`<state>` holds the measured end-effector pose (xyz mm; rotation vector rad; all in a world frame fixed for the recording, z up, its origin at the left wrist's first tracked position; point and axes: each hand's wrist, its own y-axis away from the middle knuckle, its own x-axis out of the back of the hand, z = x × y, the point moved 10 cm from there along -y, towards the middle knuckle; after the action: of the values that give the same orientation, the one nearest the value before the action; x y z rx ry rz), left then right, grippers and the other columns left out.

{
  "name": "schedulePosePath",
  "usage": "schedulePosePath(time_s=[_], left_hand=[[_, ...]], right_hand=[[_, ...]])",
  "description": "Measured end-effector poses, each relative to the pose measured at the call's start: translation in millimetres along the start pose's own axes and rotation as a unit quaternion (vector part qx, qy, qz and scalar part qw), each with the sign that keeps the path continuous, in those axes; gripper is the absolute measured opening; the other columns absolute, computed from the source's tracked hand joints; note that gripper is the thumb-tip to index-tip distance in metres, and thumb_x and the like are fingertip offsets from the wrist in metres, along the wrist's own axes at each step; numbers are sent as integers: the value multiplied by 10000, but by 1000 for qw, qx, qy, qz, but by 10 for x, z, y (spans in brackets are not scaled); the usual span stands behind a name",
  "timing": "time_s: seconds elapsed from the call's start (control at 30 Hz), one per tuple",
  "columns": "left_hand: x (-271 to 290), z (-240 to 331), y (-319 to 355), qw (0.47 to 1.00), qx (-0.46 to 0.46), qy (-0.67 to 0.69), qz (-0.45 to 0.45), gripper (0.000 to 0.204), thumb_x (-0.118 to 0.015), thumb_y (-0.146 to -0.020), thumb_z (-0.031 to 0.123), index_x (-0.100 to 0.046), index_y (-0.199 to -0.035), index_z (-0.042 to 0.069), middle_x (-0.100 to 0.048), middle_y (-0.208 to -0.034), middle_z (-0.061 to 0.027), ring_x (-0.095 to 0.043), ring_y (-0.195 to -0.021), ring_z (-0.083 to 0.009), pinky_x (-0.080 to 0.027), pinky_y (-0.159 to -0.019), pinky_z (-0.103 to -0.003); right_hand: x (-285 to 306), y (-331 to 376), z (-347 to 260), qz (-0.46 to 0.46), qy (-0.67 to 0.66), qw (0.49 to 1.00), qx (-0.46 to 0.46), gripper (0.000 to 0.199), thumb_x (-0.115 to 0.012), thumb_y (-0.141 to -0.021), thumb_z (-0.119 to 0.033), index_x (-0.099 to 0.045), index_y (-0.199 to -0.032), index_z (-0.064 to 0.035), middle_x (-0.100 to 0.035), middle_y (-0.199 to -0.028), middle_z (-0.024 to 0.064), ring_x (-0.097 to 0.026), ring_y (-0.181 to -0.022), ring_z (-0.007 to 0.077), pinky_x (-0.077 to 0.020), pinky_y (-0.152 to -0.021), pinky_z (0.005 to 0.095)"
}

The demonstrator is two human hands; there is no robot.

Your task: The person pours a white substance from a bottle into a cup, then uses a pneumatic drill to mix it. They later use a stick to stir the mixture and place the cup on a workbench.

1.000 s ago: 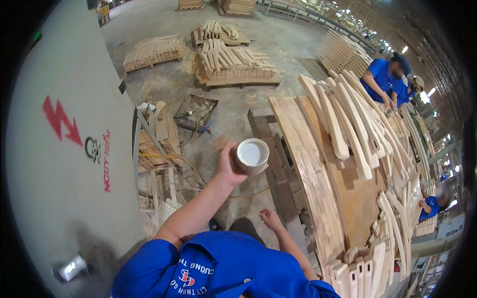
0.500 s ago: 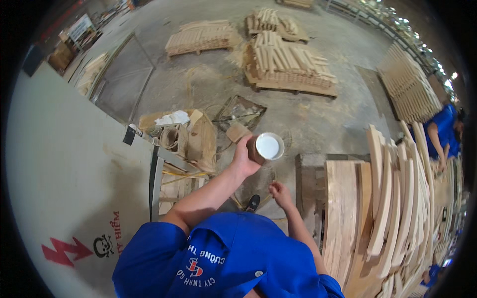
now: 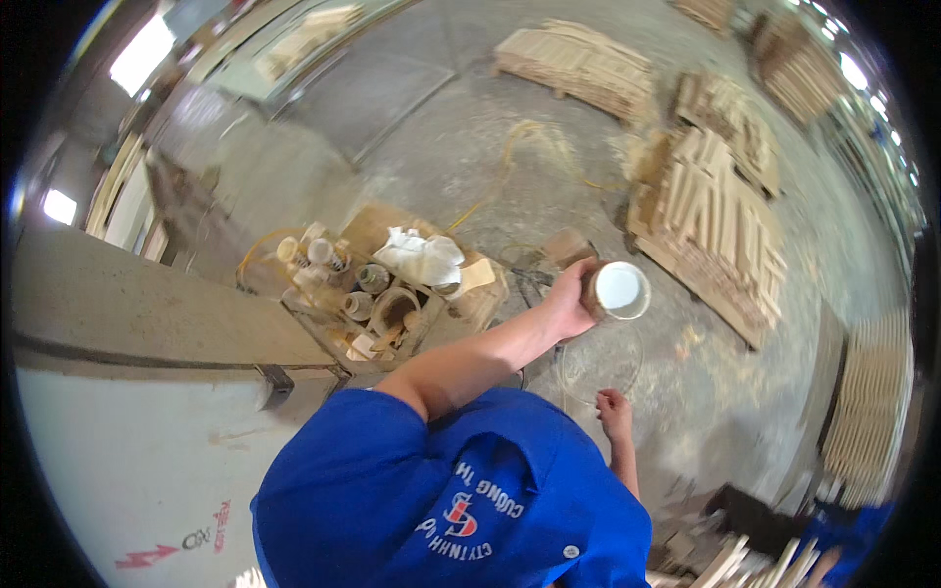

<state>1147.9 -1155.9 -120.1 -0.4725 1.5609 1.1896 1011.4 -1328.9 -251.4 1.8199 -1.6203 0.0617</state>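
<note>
Grey concrete floor [image 3: 402, 181] sweeping right across the middle here, dusty and stained, with a yellow hose [image 3: 507, 162] snaking over it! Near left, there's a pale cabinet [image 3: 118, 431] carrying a red arrow mark [image 3: 147, 559]. Up at the far left, two glaring bright patches [image 3: 142, 54], windows or lamps, can't tell which! Far right, a string of lights [image 3: 853, 71] runs along the edge, and low timber stacks [image 3: 573, 64] spread across the far floor.
</note>
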Motion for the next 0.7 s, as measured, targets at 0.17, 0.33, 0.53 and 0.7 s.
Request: schedulePosePath(time_s=[0.17,0.33,0.53,0.7], left_hand=[[-157,973,-402,993,-100,11,66,317,-359,-945,302,-553,-1039,69,-610,-1033,-85,-581,-972,-238,-461,-882,-410],[-22,1773,-677,979,-202,16,36,328,-363,-941,303,-550,-1063,63,-612,-1054,-88,-590,-970,-237,-465,-876,-413],[498,2110,-791,932,-300,139,147,264,-451,-894,300,-577,-1023,106,-620,-1027,-60,-590,-966,-250,-484,-851,-432],[800,1921,-861,841,-453,209,210,233,-490,-872,297,-588,-994,125,-621,-1022,-47,-585,-969,-241,-485,-838,-448]], right_hand=[[560,-886,-423,13,32,999,23,198,-554,-853,-176,-604,-897,10,-588,-667,55,-549,-554,128,-450,-503,261],[815,-1902,-720,-47,98,992,69,186,-556,-835,-158,-608,-866,18,-598,-646,82,-563,-535,142,-465,-469,285],[983,-3261,-1263,-159,226,954,113,179,-595,-801,-169,-598,-791,10,-596,-625,80,-564,-526,135,-472,-482,283],[1048,-4440,-1623,-256,278,890,255,250,-617,-817,-208,-554,-695,1,-568,-586,84,-539,-500,139,-444,-476,289]])
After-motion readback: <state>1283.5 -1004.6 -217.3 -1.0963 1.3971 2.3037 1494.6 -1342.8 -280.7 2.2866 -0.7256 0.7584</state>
